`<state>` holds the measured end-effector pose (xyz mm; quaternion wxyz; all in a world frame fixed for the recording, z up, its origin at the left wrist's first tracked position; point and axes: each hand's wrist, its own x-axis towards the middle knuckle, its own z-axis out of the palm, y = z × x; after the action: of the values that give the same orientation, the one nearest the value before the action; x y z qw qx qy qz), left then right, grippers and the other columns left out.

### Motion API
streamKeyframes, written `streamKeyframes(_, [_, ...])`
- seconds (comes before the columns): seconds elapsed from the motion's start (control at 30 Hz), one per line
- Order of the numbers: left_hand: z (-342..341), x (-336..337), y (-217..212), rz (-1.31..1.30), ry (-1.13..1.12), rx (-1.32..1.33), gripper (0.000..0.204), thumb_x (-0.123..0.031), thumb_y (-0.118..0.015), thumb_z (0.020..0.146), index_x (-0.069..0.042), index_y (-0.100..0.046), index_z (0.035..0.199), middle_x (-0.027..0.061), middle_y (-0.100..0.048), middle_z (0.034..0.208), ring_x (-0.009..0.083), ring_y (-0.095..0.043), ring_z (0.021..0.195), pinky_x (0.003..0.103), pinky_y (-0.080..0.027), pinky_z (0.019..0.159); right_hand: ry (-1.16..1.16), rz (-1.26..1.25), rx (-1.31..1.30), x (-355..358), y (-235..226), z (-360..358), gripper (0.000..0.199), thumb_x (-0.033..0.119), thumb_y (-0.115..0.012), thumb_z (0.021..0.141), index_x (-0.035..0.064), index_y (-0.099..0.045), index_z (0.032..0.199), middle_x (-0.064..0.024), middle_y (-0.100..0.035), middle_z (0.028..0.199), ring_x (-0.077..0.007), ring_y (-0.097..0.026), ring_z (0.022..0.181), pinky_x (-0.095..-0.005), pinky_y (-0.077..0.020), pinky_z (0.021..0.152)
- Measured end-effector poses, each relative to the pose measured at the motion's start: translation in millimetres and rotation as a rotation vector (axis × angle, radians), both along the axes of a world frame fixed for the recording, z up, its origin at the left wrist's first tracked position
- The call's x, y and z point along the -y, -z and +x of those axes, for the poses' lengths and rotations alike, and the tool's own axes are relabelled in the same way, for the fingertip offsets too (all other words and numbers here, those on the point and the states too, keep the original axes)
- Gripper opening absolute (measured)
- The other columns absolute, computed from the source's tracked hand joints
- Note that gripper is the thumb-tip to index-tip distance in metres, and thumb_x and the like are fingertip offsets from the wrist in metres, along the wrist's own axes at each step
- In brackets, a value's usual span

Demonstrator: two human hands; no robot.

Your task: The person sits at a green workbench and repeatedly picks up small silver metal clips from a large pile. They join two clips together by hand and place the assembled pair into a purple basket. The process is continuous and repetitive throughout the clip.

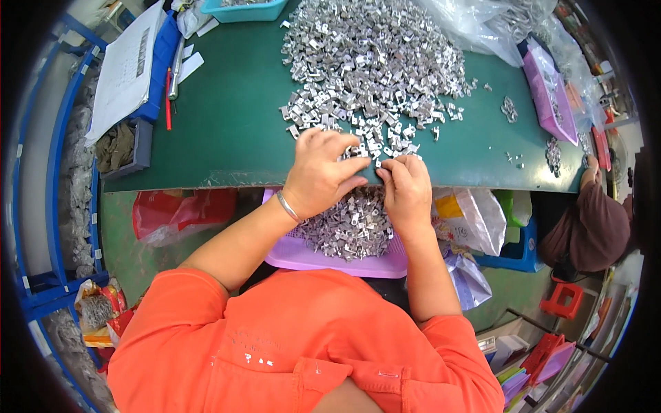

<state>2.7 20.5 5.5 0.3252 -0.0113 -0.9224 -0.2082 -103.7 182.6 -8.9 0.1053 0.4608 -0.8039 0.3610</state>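
A broad heap of small silvery bent metal brackets (375,58) covers the middle of the green table (227,131), thinning toward the front edge. Both my hands are at that edge. My left hand (320,172), with a metal bangle at its wrist, is curled, its fingers bent over a few brackets. Close beside it, my right hand (407,189) is closed in a pinch, with a small bracket at the tips of thumb and forefinger. Below my hands, a pink-purple plastic basket (372,267) in front of my body holds many more such brackets, partly covered by my hands.
On the table's left lie a blue tray with papers (127,69), a red pen (169,103) and a grey bin with cloth (131,148). A purple basket (551,96) and plastic bags (475,27) stand right. Another person's arm (592,213) is at the right edge.
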Motion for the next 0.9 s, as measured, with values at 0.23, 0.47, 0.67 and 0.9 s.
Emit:
streamKeyframes(0.23, [4,-1,8,0.174,-0.083,-0.236,0.014,-0.005,-0.077,0.075,-0.01,-0.073,0.087,0.0028,-0.066,0.093,0.0215,-0.061,0.086,0.036,-0.045,0.08,0.004,-0.094,0.208,-5,-4,-3,0.005,0.003,-0.064,0.088,-0.0009,-0.063,0.086,-0.014,-0.059,0.083,-0.0325,-0.058,0.077,-0.0387,-0.0475,0.07])
streamKeyframes(0.47, [32,-27,17,1.223,0.148,-0.062,0.01,-0.006,-0.067,0.094,0.001,-0.066,0.101,0.0045,-0.069,0.084,0.0057,-0.062,0.069,0.019,-0.051,0.062,-0.16,-0.16,0.605,-26,-11,-1,0.011,0.006,-0.061,0.093,-0.0028,-0.062,0.086,-0.0083,-0.062,0.083,-0.0191,-0.059,0.077,-0.0296,-0.047,0.07])
streamKeyframes(0.67, [38,-22,14,0.334,0.063,-0.133,0.025,-0.006,-0.073,0.08,-0.003,-0.068,0.105,0.0111,-0.064,0.097,0.0274,-0.062,0.087,0.036,-0.049,0.079,-0.094,-0.11,0.24,-25,-14,3,0.014,0.001,-0.066,0.087,0.001,-0.069,0.101,-0.0116,-0.062,0.089,-0.0247,-0.061,0.082,-0.0324,-0.0486,0.073])
streamKeyframes(0.9, [29,-10,21,0.175,-0.262,-0.017,0.023,-0.009,-0.075,0.077,-0.008,-0.066,0.099,0.0043,-0.061,0.105,0.0259,-0.058,0.096,0.038,-0.044,0.082,0.049,-0.125,-0.041,3,11,-11,0.017,0.001,-0.07,0.082,-0.0001,-0.065,0.099,-0.0152,-0.061,0.096,-0.0345,-0.059,0.09,-0.0414,-0.0483,0.078])
